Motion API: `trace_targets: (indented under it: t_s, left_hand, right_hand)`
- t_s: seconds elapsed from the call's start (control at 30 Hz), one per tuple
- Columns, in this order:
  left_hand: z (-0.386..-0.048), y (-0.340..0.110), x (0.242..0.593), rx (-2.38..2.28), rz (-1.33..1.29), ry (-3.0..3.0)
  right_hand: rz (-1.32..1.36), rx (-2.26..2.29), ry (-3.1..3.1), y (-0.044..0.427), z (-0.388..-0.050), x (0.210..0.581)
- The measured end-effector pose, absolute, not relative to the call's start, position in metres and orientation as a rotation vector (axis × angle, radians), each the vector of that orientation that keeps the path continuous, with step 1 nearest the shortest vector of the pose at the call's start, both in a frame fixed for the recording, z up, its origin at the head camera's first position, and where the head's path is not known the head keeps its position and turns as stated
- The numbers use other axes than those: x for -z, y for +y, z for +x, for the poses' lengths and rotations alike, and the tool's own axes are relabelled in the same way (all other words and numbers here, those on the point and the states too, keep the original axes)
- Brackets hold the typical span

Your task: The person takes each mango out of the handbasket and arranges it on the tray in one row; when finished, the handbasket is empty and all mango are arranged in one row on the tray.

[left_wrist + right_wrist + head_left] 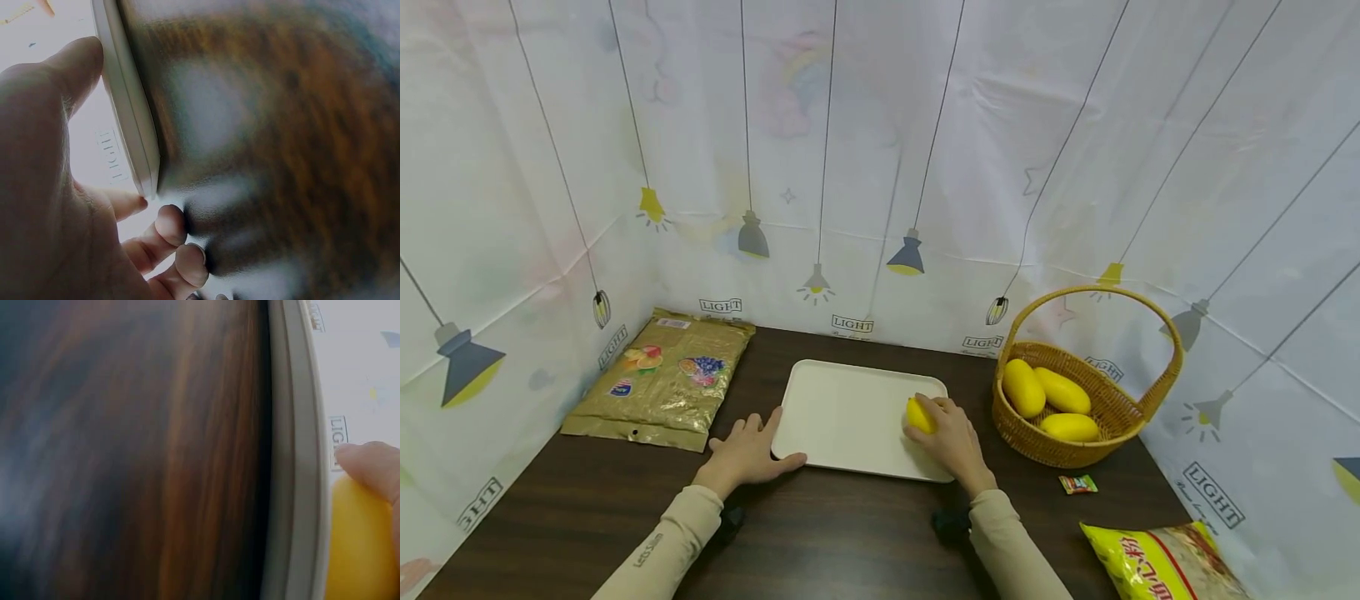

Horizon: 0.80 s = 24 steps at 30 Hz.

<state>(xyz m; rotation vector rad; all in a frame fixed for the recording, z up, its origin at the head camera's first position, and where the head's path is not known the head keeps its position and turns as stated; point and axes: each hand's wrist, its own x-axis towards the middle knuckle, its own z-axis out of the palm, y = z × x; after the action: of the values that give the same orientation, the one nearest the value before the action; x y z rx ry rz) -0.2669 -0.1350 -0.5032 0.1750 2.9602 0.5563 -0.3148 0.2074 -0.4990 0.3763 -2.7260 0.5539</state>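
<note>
Held fruit: plain bright yellow, smooth, rounded, mango-like (919, 417); partly covered by fingers, so full length not visible. Right wrist view gets one rounded end and side, deeper yellow low down.
Fruit location: within the right part of the tray outline, in from the right edge. Can't tell if its underside touches the tray.
Tray: off-white, flat, rectangular, rounded corners, low raised rim (850, 421); lies on the dark wood-grain table (842, 533).
Right hand: pinching the fruit between thumb and fingers (953, 440); back of hand up, thumb on the near side, fingers arched over the top.
Right forearm: enters bottom right, angled up and left, light sleeve, dark band at wrist.
Left hand: spread at the tray's near-left corner (747, 451); thumb out along the near edge, touching the rim, index by the left edge, remaining fingers fanned beyond the tray.
Left forearm: enters bottom left, angled up and right, lettered light sleeve.
Basket: woven, tall arched handle (1052, 452), right of the tray; three yellow fruits inside (1025, 388), same look as the held one.
Bags: gold one with fruit prints, left (658, 379); yellow one, lower right (1153, 560).
Small wrapper: red and green, just below the basket (1078, 484).
</note>
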Motion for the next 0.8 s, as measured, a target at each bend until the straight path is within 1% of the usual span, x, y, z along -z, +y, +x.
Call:
trace_targets:
  t_s: [0.13,0.53,0.8]
  left_hand:
    - [-0.266,-0.136,0.503,-0.567,0.170,2.956]
    - [-0.267,-0.137,0.500,-0.555,0.171,2.953]
    - [-0.267,-0.135,0.499,-0.569,0.165,2.947]
  right_hand:
    - [0.418,-0.531,-2.768,0.196,-0.317,0.497]
    - [0.448,-0.684,-3.068,0.164,-0.319,0.481]
    - [0.582,-0.824,-3.154,0.142,-0.321,0.469]
